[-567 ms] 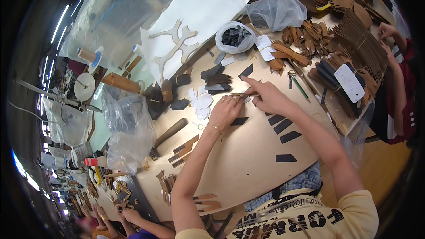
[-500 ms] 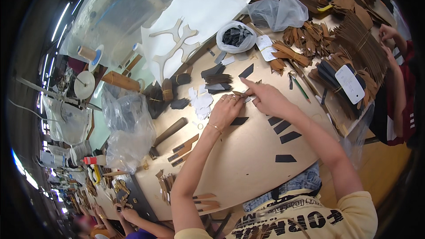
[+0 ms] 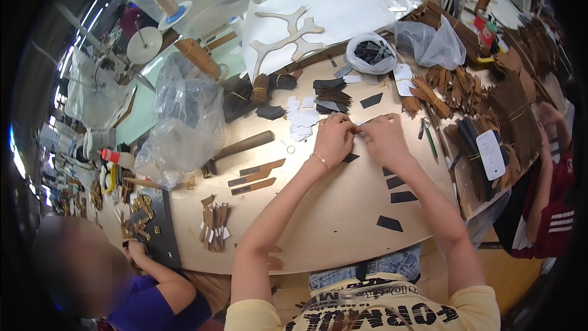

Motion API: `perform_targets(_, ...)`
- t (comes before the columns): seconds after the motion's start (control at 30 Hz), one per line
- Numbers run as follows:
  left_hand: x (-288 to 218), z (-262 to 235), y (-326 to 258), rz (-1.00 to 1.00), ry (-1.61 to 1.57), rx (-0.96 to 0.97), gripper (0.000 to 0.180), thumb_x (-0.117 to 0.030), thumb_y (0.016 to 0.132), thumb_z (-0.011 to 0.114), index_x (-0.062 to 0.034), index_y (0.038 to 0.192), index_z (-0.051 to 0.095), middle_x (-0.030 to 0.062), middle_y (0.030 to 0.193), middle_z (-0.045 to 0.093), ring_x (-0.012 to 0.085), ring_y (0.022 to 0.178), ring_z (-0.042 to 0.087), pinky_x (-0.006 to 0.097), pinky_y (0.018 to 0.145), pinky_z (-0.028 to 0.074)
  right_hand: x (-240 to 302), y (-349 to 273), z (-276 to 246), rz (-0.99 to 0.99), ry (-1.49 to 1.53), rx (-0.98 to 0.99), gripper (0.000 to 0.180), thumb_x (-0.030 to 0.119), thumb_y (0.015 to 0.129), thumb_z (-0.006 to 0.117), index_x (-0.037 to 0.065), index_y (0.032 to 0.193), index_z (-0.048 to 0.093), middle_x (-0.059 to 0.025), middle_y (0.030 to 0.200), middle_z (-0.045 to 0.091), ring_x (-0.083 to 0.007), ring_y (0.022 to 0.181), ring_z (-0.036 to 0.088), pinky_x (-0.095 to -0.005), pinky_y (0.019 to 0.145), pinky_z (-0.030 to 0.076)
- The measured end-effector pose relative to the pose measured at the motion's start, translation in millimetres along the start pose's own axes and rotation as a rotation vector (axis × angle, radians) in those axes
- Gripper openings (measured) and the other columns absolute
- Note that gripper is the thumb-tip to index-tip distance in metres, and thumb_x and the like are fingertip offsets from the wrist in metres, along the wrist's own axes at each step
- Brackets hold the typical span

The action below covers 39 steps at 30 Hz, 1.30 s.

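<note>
My left hand and my right hand meet over the light wooden table, fingertips together around a small dark piece that is mostly hidden by the fingers. A bracelet sits on my left wrist. Just beyond the hands lie small white paper slips and dark cut pieces. More dark flat pieces lie on the table to the right of my right forearm.
A wooden-handled hammer and brown strips lie to the left. Clear plastic bags, bundles of brown strips and a white bag of dark pieces ring the table. One person sits lower left, another at right.
Both hands have stayed together at the same spot, with only slight finger shifts on the small piece.
</note>
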<state>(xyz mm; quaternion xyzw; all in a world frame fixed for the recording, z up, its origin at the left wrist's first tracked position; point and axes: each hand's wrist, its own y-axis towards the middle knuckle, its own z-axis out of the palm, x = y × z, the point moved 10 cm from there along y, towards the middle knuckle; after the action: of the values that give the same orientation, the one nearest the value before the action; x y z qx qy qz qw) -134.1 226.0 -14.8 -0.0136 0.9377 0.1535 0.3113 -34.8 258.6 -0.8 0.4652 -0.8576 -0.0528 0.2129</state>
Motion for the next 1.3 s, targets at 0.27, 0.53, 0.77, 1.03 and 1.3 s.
perform_targets(0.27,3.4,6.7,11.5,-0.067,0.117,0.073,0.012,-0.017,0.080,0.069,-0.0087,0.087,0.074,0.0101,0.100,0.066,0.0271,0.102,0.060,0.042,0.091,0.041,-77.2,2.9,-19.3,0.317,0.175,-0.057,0.026,0.026,0.087,0.071,0.007,0.104,0.072,-0.0115,0.089,0.070,-0.0288,0.089,0.065,-0.0440,0.087,0.042)
perform_targets(0.53,-0.9,4.1,19.4,0.004,-0.010,-0.066,0.021,-0.023,0.075,0.078,-0.0075,0.089,0.071,0.0098,0.093,0.066,0.0303,0.097,0.062,0.046,0.088,0.043,-38.7,3.3,-42.7,-0.017,0.480,-0.188,0.013,0.004,0.083,0.070,0.001,0.095,0.068,-0.0108,0.089,0.067,-0.0248,0.083,0.064,-0.0357,0.077,0.049)
perform_targets(0.77,10.9,-69.3,-49.0,-0.200,-0.188,0.035,0.025,-0.023,0.075,0.082,-0.0027,0.087,0.076,0.0144,0.074,0.069,0.0286,0.068,0.066,0.038,0.065,0.050,-9.4,-17.4,-64.3,0.030,0.476,-0.129,0.031,0.013,0.089,0.071,0.002,0.118,0.065,-0.0077,0.099,0.066,-0.0180,0.091,0.060,-0.0322,0.085,0.047)
perform_targets(1.03,110.1,-237.5,-302.5,-0.953,-0.101,-0.230,0.037,-0.023,0.079,0.084,0.0042,0.101,0.070,0.0054,0.081,0.067,0.0095,0.074,0.061,0.027,0.064,0.049,0.6,-30.9,-32.4,0.073,0.551,0.082,0.026,0.010,0.091,0.068,0.000,0.115,0.066,-0.0092,0.093,0.068,-0.0184,0.088,0.062,-0.0317,0.084,0.048)
perform_targets(1.3,33.4,-202.6,-338.8,-0.615,0.488,-0.222,0.023,-0.018,0.087,0.071,-0.0102,0.108,0.071,0.0110,0.119,0.063,0.0316,0.105,0.061,0.045,0.093,0.046,66.0,-32.6,-19.7,-0.126,0.395,0.134,0.021,0.010,0.088,0.069,0.005,0.108,0.067,-0.0093,0.100,0.066,-0.0265,0.095,0.060,-0.0363,0.087,0.044)
